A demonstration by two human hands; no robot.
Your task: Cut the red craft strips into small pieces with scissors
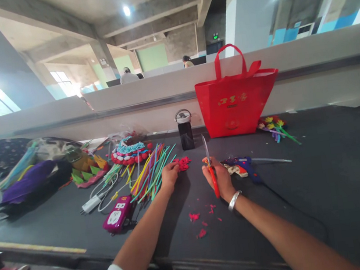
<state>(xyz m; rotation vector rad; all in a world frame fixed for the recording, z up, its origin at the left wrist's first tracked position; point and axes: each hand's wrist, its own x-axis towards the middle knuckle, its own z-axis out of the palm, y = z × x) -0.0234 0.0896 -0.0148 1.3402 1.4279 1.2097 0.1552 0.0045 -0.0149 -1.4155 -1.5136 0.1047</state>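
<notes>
My left hand point(170, 177) has its fingers closed at the edge of a pile of red cut pieces point(182, 164), just right of a bundle of coloured chenille stems point(150, 174). It seems to pinch one of the red pieces. My right hand point(220, 177), with a silver bracelet on the wrist, is wrapped round a pair of scissors point(212, 175) with orange handles, blades pointing up and away from me. Small red scraps point(194, 216) lie on the dark table between my forearms. Close by the right hand rests a blue glue gun point(245, 164) with a clear glue stick in its back.
A red tote bag point(239, 105) and a dark bottle point(186, 135) stand by the low partition. Chenille flowers point(275, 127) lie at the right. To the left are a purple box point(117, 215), a white charger point(91, 203) with cable, and a felt crown point(88, 171). The glue gun's cord trails right.
</notes>
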